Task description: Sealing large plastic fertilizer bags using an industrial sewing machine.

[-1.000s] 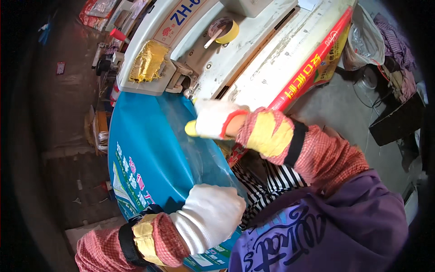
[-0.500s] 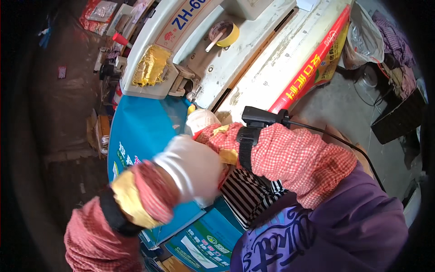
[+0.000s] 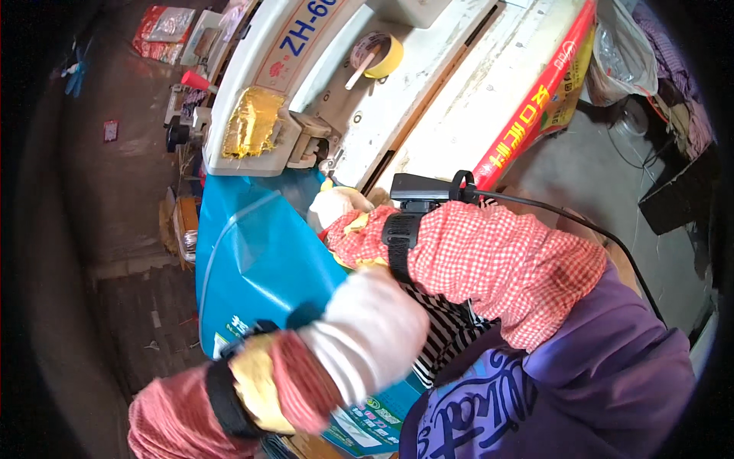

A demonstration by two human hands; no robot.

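A glossy teal plastic bag (image 3: pixel 252 252) with printing spreads below the head of a white sewing machine (image 3: pixel 229 145). My right hand (image 3: pixel 335 205), in a white glove with yellow at a fingertip, is closed at the bag's upper right edge, close beside the needle area. My right sleeve hides much of that hand. Nearer to me, my left hand (image 3: pixel 378 325) in a white glove passes over the bag's lower right part. It is smeared by motion, and its fingers are out of sight. Checked red sleeves and black straps cover both forearms.
A yellow tape roll (image 3: pixel 388 60) with a pale stick in it sits on the machine bed. Along the table's right edge runs a red printed sheet (image 3: pixel 527 115). A cable (image 3: pixel 589 222) trails from the black device (image 3: pixel 420 187) at my right wrist. A clear plastic bag (image 3: pixel 623 61) is at upper right.
My left hand has moved right and toward me, uncovering more of the teal bag, whose left part now shows a raised fold. My right hand has stayed near the needle area.
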